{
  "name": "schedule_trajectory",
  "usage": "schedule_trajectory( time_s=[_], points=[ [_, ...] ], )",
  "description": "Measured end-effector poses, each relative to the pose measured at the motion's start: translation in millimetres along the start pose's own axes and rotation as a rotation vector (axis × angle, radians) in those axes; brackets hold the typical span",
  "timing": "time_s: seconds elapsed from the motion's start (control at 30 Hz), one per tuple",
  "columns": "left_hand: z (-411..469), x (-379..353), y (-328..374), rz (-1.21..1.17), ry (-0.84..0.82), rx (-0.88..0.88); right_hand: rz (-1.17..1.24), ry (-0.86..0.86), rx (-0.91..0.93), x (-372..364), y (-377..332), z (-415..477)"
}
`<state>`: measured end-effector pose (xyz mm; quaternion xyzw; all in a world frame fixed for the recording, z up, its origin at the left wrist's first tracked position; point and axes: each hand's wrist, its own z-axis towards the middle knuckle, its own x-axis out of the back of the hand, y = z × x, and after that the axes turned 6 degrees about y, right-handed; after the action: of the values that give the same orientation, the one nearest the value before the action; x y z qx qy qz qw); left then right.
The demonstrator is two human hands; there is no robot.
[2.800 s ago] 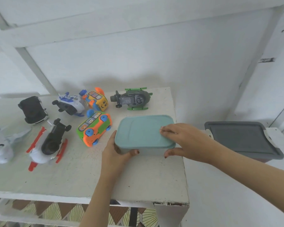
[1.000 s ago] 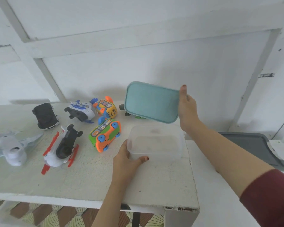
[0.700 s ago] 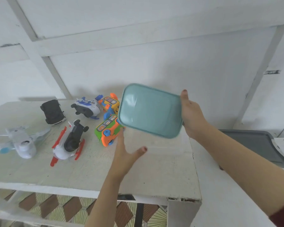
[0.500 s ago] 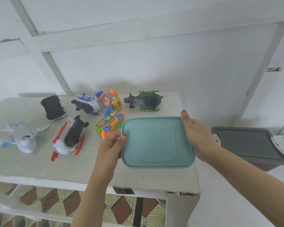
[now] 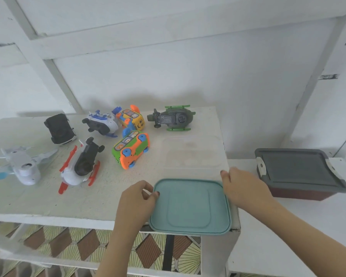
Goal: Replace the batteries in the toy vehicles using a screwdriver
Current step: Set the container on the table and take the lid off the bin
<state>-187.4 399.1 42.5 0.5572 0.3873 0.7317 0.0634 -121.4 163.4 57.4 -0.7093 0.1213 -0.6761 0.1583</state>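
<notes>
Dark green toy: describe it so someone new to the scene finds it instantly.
On the white table, go to the far right corner. The dark green toy lies there, just behind the clear container. Nothing else on the table has green skids around a grey, labelled underside.

The lid is plain teal on a speckled off-white bench. Beyond the lid, a bus is green and orange with blue wheels, and a helicopter is dark green. Right of the lid, a box is grey over maroon; below the lid, floor tiles show brown diamonds.
</notes>
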Motion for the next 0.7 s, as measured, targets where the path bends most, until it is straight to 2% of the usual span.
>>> schedule_trajectory(
  time_s=[0.07,0.17,0.43,0.7],
  points=[
    [4,-2,-1,0.026,0.024,-0.002,0.263,0.023,-0.063,6,-3,11],
    [9,-6,-2,0.058,0.031,0.003,0.604,-0.072,-0.188,14,-9,33],
    [17,-12,1,0.029,0.037,0.011,0.674,-0.108,-0.176,15,-14,62],
    [30,-15,6,-0.011,0.039,0.016,0.645,-0.110,-0.169,19,-18,74]
  ],
)
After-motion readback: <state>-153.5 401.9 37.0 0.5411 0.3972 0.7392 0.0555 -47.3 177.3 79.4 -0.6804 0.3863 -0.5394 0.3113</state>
